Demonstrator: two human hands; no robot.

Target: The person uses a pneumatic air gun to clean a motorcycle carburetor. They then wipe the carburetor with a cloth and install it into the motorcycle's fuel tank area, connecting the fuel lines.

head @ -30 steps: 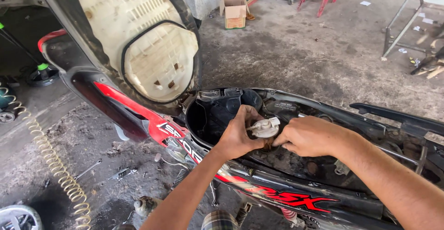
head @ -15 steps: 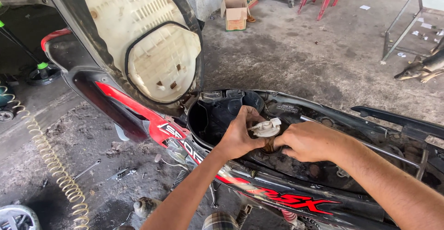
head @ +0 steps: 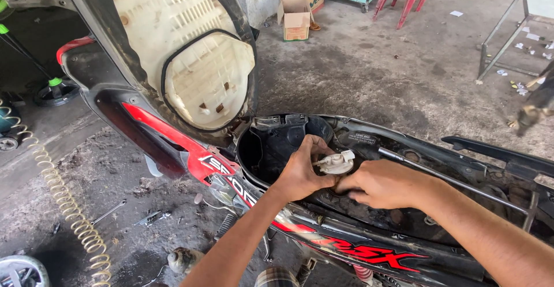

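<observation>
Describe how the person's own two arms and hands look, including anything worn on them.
Both forearms are bare, with no sleeves in view. The left hand and right hand wear no gloves; no rings, watch or bands show. Neither arm carries visible markings.

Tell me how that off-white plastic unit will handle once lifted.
The off-white plastic unit, in the left hand, looks moulded, so probably stiff and light. Its thin protruding tabs could snap. The right hand covers its lower part.

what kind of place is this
Most likely a small motorbike repair workshop. A motorbike stands with its seat tipped up while both hands, left hand and right hand, work on a white part under it. Hand tools and a coiled air hose lie on the stained concrete floor.
</observation>
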